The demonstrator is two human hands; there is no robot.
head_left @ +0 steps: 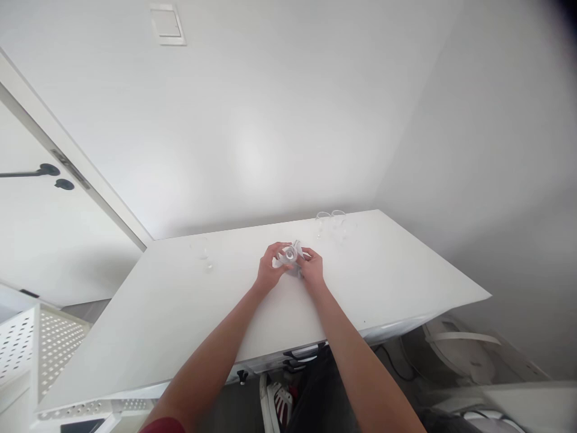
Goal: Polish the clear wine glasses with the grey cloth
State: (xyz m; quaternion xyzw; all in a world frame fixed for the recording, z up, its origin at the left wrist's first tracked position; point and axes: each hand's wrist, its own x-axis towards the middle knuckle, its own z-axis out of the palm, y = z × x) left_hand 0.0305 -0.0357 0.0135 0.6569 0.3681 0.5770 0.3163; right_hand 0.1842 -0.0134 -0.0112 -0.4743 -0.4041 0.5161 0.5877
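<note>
Over the middle of the table, my left hand (269, 267) is curled around a clear drinking glass (290, 254). The glass is tilted, with one round end facing up towards me. My right hand (312, 266) presses a crumpled whitish cloth (297, 245) against the glass's right side. Whether the cloth is fabric or paper is hard to tell. Part of it shows below the glass between both hands. A second clear glass (199, 248) stands on the table to the left, faint against the white surface. Two more glasses, a nearer-left one (320, 225) and its neighbour (339, 222), stand together at the back right.
The white table (180, 325) stands against a wall bearing a light switch (167, 24). A door with a black handle (48, 169) is at the left. White perforated panels (58, 343) sit at the lower left. A round pale object (464, 352) lies below the table's right edge.
</note>
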